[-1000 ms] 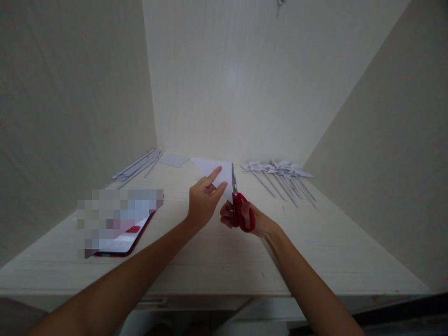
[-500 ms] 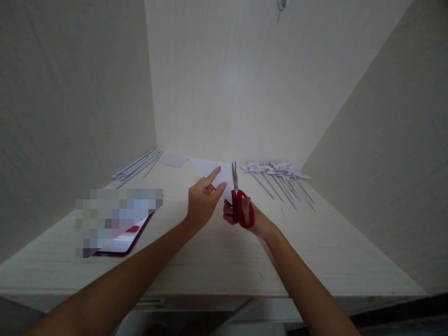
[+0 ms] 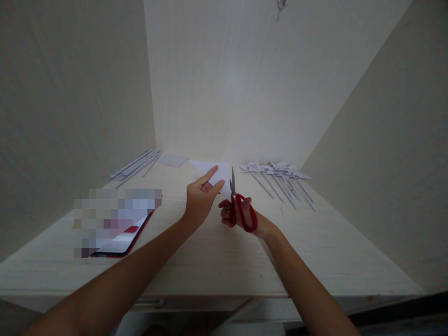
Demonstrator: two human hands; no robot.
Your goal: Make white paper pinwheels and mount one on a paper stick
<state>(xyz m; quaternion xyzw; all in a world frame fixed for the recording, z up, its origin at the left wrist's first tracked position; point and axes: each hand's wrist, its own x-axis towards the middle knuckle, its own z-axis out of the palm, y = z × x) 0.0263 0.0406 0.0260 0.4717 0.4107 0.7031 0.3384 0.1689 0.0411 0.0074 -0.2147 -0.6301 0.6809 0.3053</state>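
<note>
My left hand (image 3: 202, 196) grips a white sheet of paper (image 3: 221, 172), with the index finger stretched over it and the thumb pressed on it. The sheet tapers to a point at its far left. My right hand (image 3: 241, 217) holds a pair of scissors (image 3: 234, 186) with red handles, fingers through the loops. The scissor blades are slightly apart and point away from me, right at the sheet's right edge. Whether the paper lies between the blades I cannot tell.
Thin rolled paper sticks (image 3: 138, 165) lie at the back left, beside a small paper square (image 3: 174, 160). Paper pieces on sticks (image 3: 280, 172) are heaped at the back right. A partly blurred phone (image 3: 122, 240) rests at the left. Walls enclose the white table (image 3: 315, 261).
The scissor blades have opened wider and moved slightly left and toward me, closer to the paper's edge. My left hand has shifted a little left with the sheet.
</note>
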